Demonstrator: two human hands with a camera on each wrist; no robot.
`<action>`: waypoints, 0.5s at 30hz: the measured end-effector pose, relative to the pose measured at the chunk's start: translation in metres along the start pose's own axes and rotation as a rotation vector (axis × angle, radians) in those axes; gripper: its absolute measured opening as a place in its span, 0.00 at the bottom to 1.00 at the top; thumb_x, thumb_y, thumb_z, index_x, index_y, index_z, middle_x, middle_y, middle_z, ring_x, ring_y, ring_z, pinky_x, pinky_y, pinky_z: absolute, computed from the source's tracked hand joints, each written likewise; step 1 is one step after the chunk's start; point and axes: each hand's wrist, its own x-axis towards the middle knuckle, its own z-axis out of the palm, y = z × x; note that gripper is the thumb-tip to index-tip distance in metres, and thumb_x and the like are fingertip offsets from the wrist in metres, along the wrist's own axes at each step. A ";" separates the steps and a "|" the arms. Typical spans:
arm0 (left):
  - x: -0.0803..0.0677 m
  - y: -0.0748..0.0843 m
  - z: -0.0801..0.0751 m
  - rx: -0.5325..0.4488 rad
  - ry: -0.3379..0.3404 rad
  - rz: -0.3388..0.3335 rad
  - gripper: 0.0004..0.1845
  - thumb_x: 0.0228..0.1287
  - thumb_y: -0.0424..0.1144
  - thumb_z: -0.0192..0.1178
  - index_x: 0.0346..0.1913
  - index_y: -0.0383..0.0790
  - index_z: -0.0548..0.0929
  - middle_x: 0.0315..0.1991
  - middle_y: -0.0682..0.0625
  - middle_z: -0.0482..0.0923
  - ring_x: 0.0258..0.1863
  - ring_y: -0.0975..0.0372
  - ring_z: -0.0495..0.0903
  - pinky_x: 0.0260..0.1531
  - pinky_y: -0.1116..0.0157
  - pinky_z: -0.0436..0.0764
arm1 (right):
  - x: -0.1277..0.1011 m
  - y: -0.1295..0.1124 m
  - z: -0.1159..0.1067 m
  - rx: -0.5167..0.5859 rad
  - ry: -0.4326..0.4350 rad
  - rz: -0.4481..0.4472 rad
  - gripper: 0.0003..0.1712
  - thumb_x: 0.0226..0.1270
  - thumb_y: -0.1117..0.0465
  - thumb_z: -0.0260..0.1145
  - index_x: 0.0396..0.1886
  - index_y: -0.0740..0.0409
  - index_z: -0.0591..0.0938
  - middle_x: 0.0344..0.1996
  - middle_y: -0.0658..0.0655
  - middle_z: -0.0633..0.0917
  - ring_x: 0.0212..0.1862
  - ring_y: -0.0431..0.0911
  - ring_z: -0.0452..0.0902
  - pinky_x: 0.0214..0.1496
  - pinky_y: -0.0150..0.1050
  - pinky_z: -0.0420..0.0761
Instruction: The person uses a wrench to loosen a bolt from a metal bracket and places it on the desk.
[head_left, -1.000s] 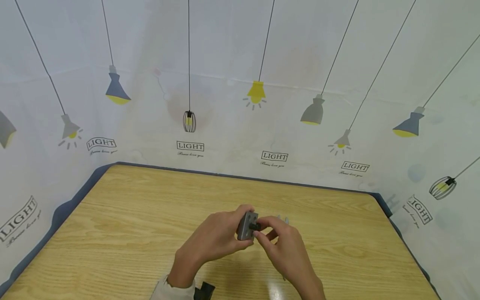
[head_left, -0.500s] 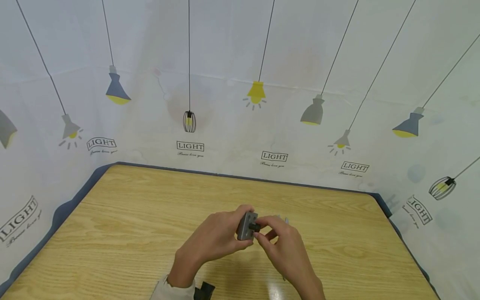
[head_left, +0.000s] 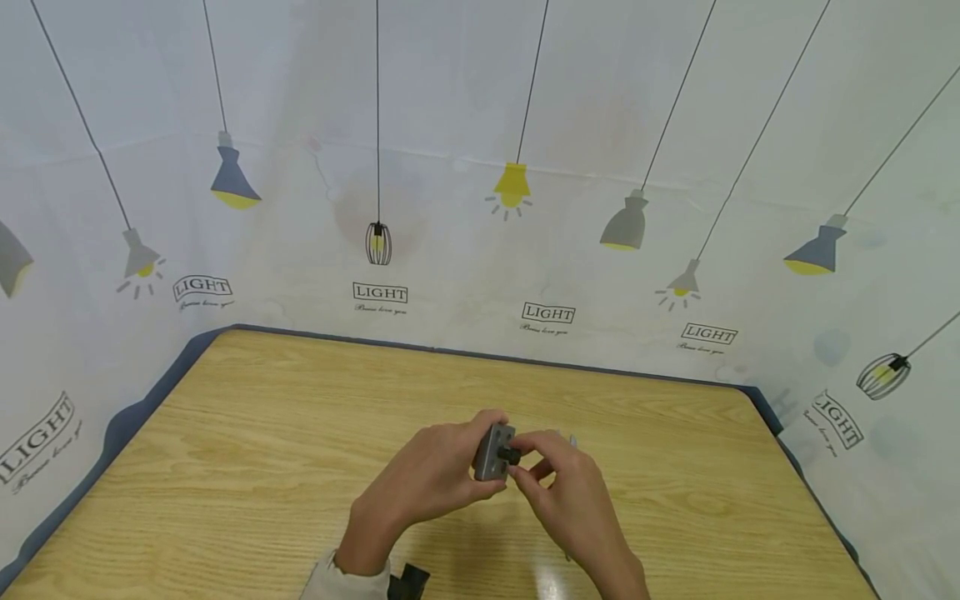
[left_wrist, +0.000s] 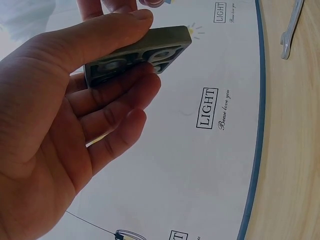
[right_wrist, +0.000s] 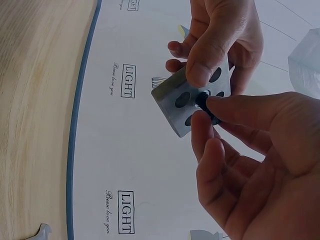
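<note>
I saw the right hand (head_left: 577, 496) pinching the black knob (head_left: 510, 455), which jutted toward it from the grey block (head_left: 490, 457) gripped by the left hand (head_left: 427, 471).

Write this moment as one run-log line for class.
left hand: holds gray holed block | right hand: pinches black knob at block's face | silver wrench: on table

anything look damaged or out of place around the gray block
Nothing clearly odd stands out. The gray block shows no visible crack, and the silver tool lies on the table. The black piece at the block's face is partly covered, so its seating can't be judged.
</note>
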 end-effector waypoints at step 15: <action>-0.001 0.000 -0.001 0.024 0.002 -0.002 0.30 0.57 0.43 0.73 0.60 0.43 0.72 0.34 0.57 0.82 0.23 0.73 0.72 0.28 0.74 0.75 | 0.000 0.002 -0.002 0.032 -0.027 0.095 0.10 0.69 0.50 0.66 0.44 0.47 0.85 0.38 0.47 0.87 0.31 0.37 0.79 0.32 0.33 0.78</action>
